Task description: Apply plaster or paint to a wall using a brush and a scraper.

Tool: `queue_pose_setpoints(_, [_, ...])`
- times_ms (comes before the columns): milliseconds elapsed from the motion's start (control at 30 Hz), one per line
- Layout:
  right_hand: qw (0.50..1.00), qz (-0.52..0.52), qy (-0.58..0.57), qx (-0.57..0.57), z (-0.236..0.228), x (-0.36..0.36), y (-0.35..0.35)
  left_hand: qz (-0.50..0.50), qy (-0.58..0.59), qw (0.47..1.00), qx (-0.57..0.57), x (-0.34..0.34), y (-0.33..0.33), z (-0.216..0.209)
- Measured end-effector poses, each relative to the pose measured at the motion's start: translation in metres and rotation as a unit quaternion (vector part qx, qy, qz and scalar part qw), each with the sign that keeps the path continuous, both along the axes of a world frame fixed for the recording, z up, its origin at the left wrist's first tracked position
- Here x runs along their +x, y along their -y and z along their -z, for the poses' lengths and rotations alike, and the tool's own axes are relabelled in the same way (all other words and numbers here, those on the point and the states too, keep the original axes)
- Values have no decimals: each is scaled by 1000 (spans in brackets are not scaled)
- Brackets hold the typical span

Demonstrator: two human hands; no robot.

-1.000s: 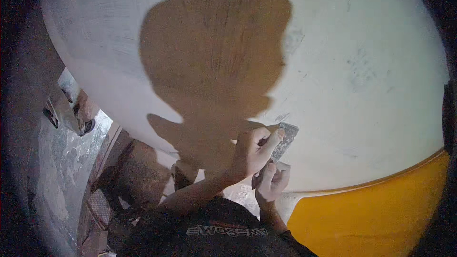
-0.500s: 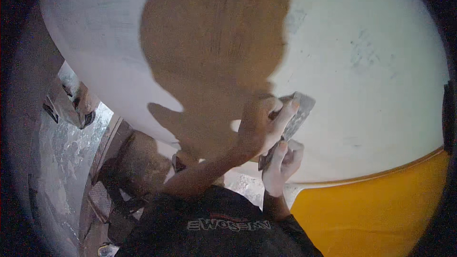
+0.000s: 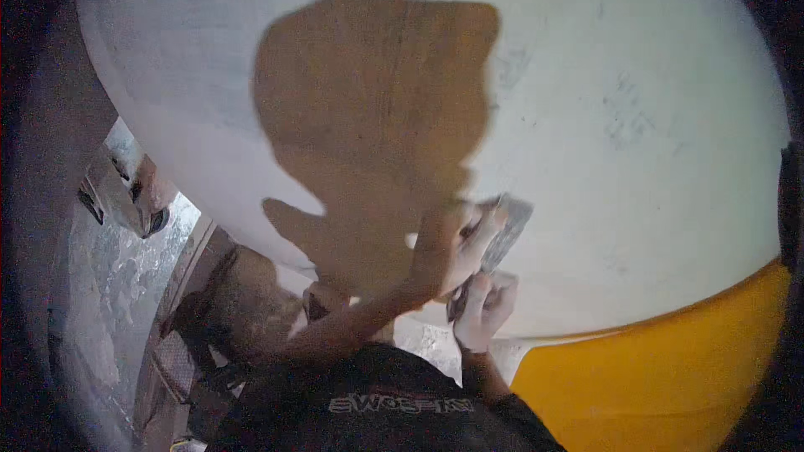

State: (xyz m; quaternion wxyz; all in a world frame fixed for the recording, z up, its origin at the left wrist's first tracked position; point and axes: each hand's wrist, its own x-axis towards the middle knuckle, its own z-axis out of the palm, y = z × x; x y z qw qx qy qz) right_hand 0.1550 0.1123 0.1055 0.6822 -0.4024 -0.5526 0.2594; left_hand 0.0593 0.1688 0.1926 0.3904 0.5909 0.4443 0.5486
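A grey, flat sanding block (image 3: 509, 234) lies tilted against a large white curved surface (image 3: 636, 201). My left hand (image 3: 461, 247) grips its upper part, fingers bent over the near side. Lower down, my right hand (image 3: 487, 310) is closed around the block's bottom end, with the thumb on top. Both hands look pale with dust. The block's face against the surface is hidden, and shadow darkens most of my left hand and forearm.
A yellow-orange band (image 3: 653, 368) borders the white surface at lower right. My shadow (image 3: 377, 92) covers its middle. Dark scuffs (image 3: 628, 113) mark the right side. At left, a stained floor (image 3: 117, 285) and a crumpled pale thing (image 3: 126, 201) show beyond the curved edge.
Both hands and the sanding block have moved down and slightly left along the white surface. The whole view has shifted a little too, and my shadow sits lower. The grip looks the same.
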Motion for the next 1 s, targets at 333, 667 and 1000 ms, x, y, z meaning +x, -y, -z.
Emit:
queue_pose_setpoints(333, [998, -20, -51, -41, -19, -9, -6, -11, 49, 997, 51, 3, -8, -2])
queue_pose_setpoints(667, [995, -43, -76, -57, -13, -9, 4, -4, 19, 999, 32, 3, -4, 0])
queue_pose_setpoints(1000, [999, 5, -31, -26, -3, -3, -10, -6, -37, 999, 16, 5, -3, -14])
